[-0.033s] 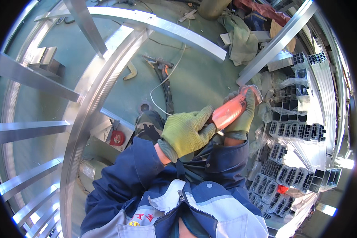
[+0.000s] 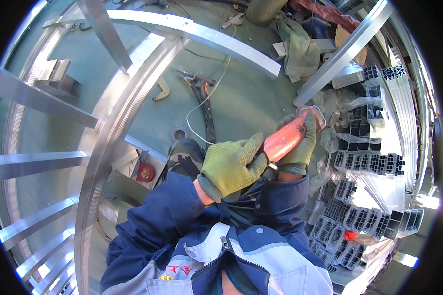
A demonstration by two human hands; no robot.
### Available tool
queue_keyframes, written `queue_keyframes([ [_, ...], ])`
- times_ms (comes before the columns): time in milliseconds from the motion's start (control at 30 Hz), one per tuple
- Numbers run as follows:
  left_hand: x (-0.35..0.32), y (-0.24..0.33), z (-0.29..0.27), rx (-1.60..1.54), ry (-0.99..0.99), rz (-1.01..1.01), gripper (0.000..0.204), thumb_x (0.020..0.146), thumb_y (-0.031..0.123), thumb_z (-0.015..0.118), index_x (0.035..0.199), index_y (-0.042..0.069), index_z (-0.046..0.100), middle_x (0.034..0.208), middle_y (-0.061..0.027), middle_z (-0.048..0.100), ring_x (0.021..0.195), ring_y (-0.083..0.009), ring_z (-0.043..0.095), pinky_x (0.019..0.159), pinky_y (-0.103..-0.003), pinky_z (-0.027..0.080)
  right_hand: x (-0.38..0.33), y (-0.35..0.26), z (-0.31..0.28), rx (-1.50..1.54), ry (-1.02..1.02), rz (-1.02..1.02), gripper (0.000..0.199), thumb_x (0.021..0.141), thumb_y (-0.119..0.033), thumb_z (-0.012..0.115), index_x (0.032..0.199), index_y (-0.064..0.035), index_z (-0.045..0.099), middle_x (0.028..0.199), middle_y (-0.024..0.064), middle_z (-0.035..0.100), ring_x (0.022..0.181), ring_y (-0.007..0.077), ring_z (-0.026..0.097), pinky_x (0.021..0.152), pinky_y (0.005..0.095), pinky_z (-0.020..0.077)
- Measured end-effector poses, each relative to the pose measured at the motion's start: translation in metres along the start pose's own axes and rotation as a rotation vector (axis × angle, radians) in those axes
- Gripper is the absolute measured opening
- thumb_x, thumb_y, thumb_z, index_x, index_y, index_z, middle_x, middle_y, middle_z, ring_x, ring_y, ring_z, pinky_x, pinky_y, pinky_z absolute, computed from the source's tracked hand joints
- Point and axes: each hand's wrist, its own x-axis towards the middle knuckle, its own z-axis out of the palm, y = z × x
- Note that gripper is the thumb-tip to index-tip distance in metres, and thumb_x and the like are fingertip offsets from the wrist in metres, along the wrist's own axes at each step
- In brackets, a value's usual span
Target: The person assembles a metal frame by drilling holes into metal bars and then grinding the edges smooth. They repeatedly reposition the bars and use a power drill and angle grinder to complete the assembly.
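Note:
Both my hands wear yellow-green knitted gloves and hold one orange-red cylinder [image 2: 284, 142], with dark marks on its side and a clear plastic rim at its far right end. My left hand [image 2: 233, 163] grips the near left end, fingers and thumb closed there. The fingers of my right hand [image 2: 304, 146] wrap round the far end, partly behind it. The cylinder lies tilted, its far end higher in view. A small pale stub [image 2: 273, 166] sticks out below its near end. Which tool or container the cylinder is, I cannot tell.
A curved aluminium frame with bars [image 2: 108, 113] stands at my left. On the green floor lie a welding torch [image 2: 204, 81], a white cable [image 2: 198, 104] and a clamp [image 2: 161, 89]. A red tape measure [image 2: 145, 172] sits left of my knee. Stacked aluminium profiles [image 2: 364, 160] fill the right.

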Motion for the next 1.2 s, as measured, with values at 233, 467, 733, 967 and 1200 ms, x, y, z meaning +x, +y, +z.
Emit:
queue_keyframes([
  [233,0.024,-0.002,0.006,-0.102,-0.142,0.015,0.064,0.086,0.04,0.084,0.133,0.001,0.067,0.106,-0.0215,0.076,0.092,-0.0415,0.074,0.077,-0.046,0.059,0.017,-0.026,-0.004,-0.104,-0.005,-0.097,0.041,0.097,-0.045,0.075,0.11,-0.0086,0.064,0.093,0.0082,0.068,0.08,0.0223,0.067,0.075,0.0363,0.0577],
  [467,0.079,0.026,0.04,-0.144,-0.475,-0.298,0.06,0.083,0.057,0.079,0.117,0.008,0.068,0.106,-0.0244,0.074,0.1,-0.0477,0.07,0.086,-0.053,0.056,0.065,-0.057,-0.052,-0.162,-0.006,-0.042,0.038,0.103,-0.044,0.07,0.118,-0.0092,0.069,0.101,0.0053,0.071,0.091,0.0183,0.068,0.087,0.0336,0.0568],
  [733,0.085,-0.02,0.103,-0.636,-0.575,-0.445,0.067,0.094,0.063,0.068,0.131,0.007,0.068,0.116,-0.0258,0.074,0.11,-0.0452,0.07,0.097,-0.05,0.054,0.068,-0.037,-0.049,0.167,-0.49,-0.023,0.049,0.109,-0.041,0.059,0.14,-0.003,0.053,0.114,0.0101,0.07,0.096,0.0238,0.069,0.085,0.0406,0.0587],
  [967,0.076,-0.066,0.069,0.002,-0.232,-0.185,0.047,0.097,0.034,0.074,0.131,0.002,0.067,0.123,-0.0194,0.074,0.114,-0.034,0.071,0.099,-0.043,0.055,0.226,0.043,-0.174,-0.677,0.009,0.112,0.056,0.09,-0.036,0.084,0.125,0.0017,0.061,0.101,0.0105,0.07,0.09,0.0227,0.072,0.079,0.0371,0.0584],
  [1200,0.015,-0.123,-0.116,0.431,0.571,-0.209,0.052,0.106,0.006,0.062,0.155,-0.004,0.047,0.14,-0.0134,0.064,0.126,-0.0221,0.061,0.11,-0.037,0.048,0.369,0.155,-0.225,-1.574,0.076,-0.123,0.069,0.082,-0.055,0.078,0.125,-0.0027,0.069,0.122,0.0234,0.074,0.114,0.045,0.07,0.09,0.0533,0.0544],
])
